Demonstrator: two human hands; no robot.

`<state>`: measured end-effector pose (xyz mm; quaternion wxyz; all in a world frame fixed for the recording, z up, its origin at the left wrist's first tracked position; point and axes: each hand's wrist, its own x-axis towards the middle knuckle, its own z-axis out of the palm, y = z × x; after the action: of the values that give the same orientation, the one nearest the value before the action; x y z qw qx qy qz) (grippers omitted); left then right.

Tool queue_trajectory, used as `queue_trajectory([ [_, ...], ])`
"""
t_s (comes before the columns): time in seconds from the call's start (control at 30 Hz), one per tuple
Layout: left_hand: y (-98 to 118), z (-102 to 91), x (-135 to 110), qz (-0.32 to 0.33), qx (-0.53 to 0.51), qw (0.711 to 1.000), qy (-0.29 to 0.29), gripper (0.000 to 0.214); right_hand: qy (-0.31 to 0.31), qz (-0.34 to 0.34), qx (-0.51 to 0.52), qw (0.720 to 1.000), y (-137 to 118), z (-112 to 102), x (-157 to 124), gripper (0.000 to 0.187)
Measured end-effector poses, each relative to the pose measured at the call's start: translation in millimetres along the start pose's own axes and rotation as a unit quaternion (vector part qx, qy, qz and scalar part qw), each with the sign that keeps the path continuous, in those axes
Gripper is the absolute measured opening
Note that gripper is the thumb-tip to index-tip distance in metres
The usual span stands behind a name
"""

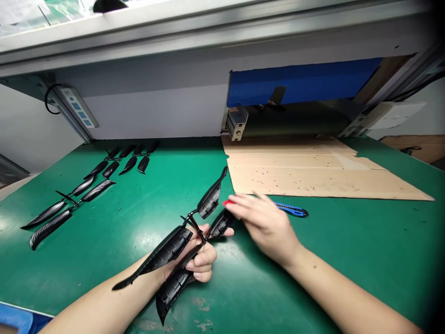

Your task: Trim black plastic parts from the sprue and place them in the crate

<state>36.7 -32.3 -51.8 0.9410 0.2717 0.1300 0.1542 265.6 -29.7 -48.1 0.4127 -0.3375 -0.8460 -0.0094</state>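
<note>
My left hand (pixel 203 262) is closed around the thin middle bars of a black plastic moulding (pixel 170 253). The moulding carries several curved blade-shaped pieces joined by a narrow frame, their ribbed undersides facing me. It is held tilted above the green table. My right hand (pixel 266 222), slightly blurred, is at the blade on the moulding's right, fingers bent together. A small red object (pixel 227 202) shows at its fingertips; what kind it is I cannot make out. Just behind that hand a blue utility knife (pixel 294 209) lies on the table.
More black blade mouldings (pixel 71 202) lie on the left of the green table (pixel 114 255). A flat cardboard sheet (pixel 313 171) with dark scraps lies at the back right, below a metal bracket (pixel 237 124). A power strip (pixel 79 107) is fixed at the back left, under an overhead shelf.
</note>
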Motion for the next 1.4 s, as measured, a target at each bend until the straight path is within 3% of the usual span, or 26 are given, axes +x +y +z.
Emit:
queue_trajectory([
  [0.1, -2, -4.0, 2, 0.024, -0.001, 1.000, 0.019, 0.043, 0.063, 0.099, 0.013, 0.993, -7, -6, 1, 0.022],
  [0.27, -7, -11.8, 7, 0.006, 0.047, 0.997, 0.054, 0.065, -0.058, 0.137, 0.174, 0.973, -30, 1, 7, 0.014],
  [0.4, -10, -17.3, 10, 0.022, 0.049, 0.996, 0.073, 0.047, -0.010, 0.263, 0.137, 0.955, -25, 1, 8, 0.012],
  [0.47, -11, -18.1, 10, 0.038, 0.053, 0.994, 0.089, 0.037, -0.006, 0.236, 0.128, 0.963, -23, -1, 7, 0.011],
  [0.57, -12, -17.1, 9, 0.035, 0.058, 0.993, 0.099, 0.043, -0.038, 0.153, 0.108, 0.982, -19, -1, 4, 0.012],
  [0.7, -12, -13.2, 7, 0.064, 0.072, 0.990, 0.099, 0.050, 0.034, 0.143, -0.030, 0.989, -8, -4, 1, 0.011],
  [0.77, -13, -11.9, 7, 0.060, 0.082, 0.989, 0.112, 0.055, 0.040, 0.120, -0.048, 0.991, -7, -5, 1, 0.011],
  [0.87, -15, -12.4, 9, 0.050, 0.078, 0.986, 0.140, 0.056, 0.007, 0.080, -0.024, 0.996, -15, 0, 1, 0.015],
  [0.97, -16, -14.0, 10, 0.074, 0.074, 0.984, 0.145, 0.057, -0.010, 0.097, 0.044, 0.994, -25, 4, 5, 0.018],
  [1.07, -15, -13.3, 10, 0.097, 0.083, 0.981, 0.148, 0.057, -0.034, 0.145, 0.163, 0.975, -27, -1, 10, 0.020],
  [1.17, -13, -10.3, 9, 0.110, 0.085, 0.978, 0.159, 0.056, -0.105, 0.130, 0.254, 0.952, -22, -12, 14, 0.019],
  [1.33, -14, -10.7, 11, 0.097, 0.091, 0.980, 0.147, 0.055, 0.005, 0.137, 0.144, 0.980, -20, -13, 12, 0.018],
  [1.4, -14, -14.1, 11, 0.106, 0.089, 0.981, 0.139, 0.051, -0.065, 0.103, 0.151, 0.981, -20, -13, 12, 0.019],
])
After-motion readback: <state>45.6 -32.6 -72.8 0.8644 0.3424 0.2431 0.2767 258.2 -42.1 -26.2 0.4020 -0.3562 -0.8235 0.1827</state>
